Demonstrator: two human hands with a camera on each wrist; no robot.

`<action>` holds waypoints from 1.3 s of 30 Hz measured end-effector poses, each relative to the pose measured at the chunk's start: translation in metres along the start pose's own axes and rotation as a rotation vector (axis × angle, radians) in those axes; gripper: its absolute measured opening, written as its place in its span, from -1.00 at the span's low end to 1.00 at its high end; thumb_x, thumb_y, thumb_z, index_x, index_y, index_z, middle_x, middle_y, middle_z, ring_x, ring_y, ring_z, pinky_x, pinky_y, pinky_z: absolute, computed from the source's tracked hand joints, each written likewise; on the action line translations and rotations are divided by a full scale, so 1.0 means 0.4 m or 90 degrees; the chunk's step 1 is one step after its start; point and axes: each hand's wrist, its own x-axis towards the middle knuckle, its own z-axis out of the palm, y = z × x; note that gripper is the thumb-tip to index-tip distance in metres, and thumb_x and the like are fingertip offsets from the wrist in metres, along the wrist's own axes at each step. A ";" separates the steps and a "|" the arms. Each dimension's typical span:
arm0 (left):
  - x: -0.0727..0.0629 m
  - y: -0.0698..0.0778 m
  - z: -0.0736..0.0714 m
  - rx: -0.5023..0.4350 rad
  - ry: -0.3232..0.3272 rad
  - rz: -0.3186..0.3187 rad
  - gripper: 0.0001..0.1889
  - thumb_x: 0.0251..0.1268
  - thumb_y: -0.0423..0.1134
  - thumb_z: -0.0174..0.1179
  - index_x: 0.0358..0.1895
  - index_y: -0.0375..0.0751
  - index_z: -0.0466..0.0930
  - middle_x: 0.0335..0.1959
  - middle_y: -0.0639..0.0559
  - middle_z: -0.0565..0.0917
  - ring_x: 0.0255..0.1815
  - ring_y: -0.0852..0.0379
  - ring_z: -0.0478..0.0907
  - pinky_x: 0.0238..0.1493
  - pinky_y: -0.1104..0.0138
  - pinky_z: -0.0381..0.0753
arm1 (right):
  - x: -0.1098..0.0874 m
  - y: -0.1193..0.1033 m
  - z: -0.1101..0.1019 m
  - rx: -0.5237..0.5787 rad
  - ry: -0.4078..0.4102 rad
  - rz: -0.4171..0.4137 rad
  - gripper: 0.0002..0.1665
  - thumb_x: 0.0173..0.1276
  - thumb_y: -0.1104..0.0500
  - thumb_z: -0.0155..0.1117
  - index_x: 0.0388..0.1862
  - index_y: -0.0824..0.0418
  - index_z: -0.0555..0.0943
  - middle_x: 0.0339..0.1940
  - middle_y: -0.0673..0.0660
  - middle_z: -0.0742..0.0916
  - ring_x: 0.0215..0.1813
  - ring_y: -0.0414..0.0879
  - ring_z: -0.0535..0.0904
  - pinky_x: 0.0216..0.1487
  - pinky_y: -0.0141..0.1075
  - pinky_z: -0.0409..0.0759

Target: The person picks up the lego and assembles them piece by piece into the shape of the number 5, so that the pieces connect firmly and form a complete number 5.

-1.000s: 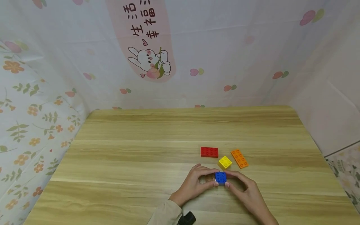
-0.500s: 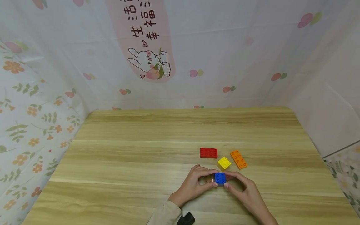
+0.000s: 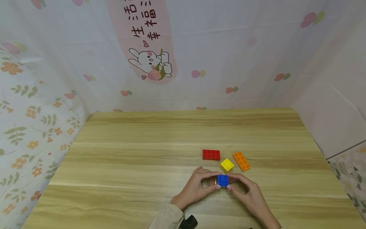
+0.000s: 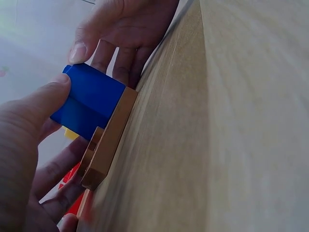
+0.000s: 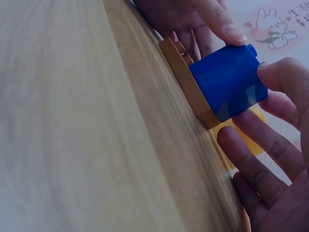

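Note:
Both hands meet at a square blue building brick (image 3: 222, 180) with studs on top. The brick sits upright on the right end of a flat brown plate (image 4: 113, 140), which lies on the table. With thumb and fingers, my left hand (image 3: 197, 184) pinches the brick's left side. From the right, my right hand (image 3: 247, 190) pinches the same brick, its thumb (image 5: 280, 75) on the near face. Studs on the brown plate's bare left end show in the right wrist view; in the head view that end is partly hidden behind the left hand.
Just beyond the hands lie a small yellow brick (image 3: 227, 165), a red studded brick (image 3: 211, 155) and an orange plate (image 3: 241, 161). They rest on a wooden table (image 3: 128, 152) with patterned cloth hanging behind and at the left. A black object (image 3: 189, 222) is by the left sleeve.

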 end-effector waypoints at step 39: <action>0.077 -0.092 -0.084 -0.115 0.144 -0.189 -0.67 0.07 -0.24 0.37 -0.05 -0.04 0.60 -0.38 0.09 0.55 -0.40 0.21 0.47 -0.45 0.42 0.46 | -0.003 -0.024 0.009 -0.041 0.072 -0.094 -0.42 -0.10 0.67 0.20 -0.04 0.34 0.54 -0.21 0.08 0.68 -0.27 -0.07 0.60 -0.07 -0.57 0.44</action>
